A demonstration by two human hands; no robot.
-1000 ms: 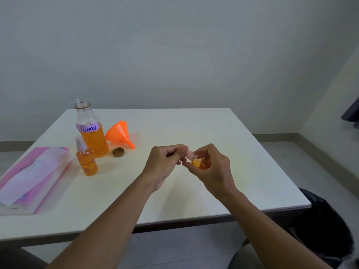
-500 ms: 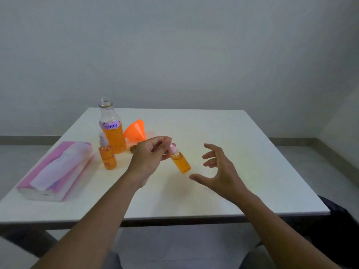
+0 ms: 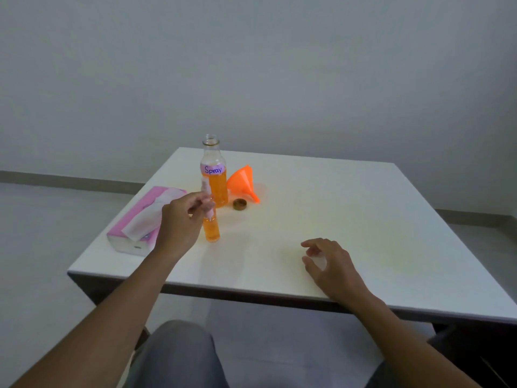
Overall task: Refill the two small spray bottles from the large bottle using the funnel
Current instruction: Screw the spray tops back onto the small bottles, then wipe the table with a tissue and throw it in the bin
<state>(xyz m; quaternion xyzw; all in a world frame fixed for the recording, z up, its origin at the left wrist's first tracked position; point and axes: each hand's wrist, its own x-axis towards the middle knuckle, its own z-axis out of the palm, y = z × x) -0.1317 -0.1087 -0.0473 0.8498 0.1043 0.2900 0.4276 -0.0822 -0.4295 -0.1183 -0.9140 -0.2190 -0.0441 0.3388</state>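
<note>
My left hand pinches the pale pink top of a small spray bottle full of orange liquid. The bottle hangs upright with its base at or just above the white table. Right behind it a second pale spray top shows in front of the large bottle, its body hidden. The large glass bottle, labelled "Spray", stands uncapped and about half full of orange liquid. The orange funnel lies on its side to its right. My right hand is empty, fingers loosely spread over the table's front.
A brown bottle cap lies in front of the funnel. A pink tissue pack sits at the table's left edge, just left of my left hand. My knees show below the table's front edge.
My right hand let go of the small bottle and dropped to the table front. My left hand carried the bottle by its top back and left, beside the large bottle.
</note>
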